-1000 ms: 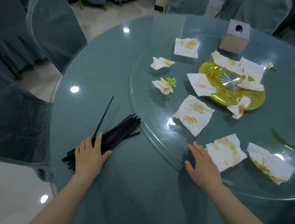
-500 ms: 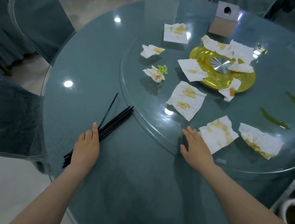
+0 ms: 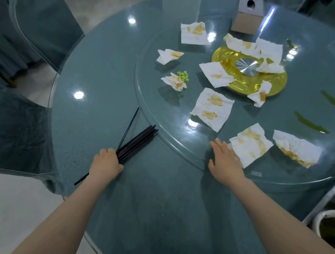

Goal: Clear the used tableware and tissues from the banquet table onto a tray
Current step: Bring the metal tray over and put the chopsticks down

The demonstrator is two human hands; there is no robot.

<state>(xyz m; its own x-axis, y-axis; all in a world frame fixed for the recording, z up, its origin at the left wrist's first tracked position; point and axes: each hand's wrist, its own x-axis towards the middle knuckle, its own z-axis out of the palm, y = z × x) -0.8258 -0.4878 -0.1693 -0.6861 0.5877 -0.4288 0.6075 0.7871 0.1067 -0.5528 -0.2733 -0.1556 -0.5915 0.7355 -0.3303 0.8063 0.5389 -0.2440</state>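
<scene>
The left hand (image 3: 107, 162) grips a bundle of thin black chopsticks (image 3: 138, 139), with its fingers (image 3: 106, 153) curled round the sticks near their middle. The bundle lies low over the round teal glass-covered worktop (image 3: 105, 78). Its far ends reach the rim of the clear glass turntable (image 3: 155, 96), and its near ends project behind the hand. One stick splays apart from the rest. The right hand (image 3: 224, 164) rests flat on the turntable rim, fingers straight and close together, just beside a stained white paper tissue (image 3: 251, 144).
</scene>
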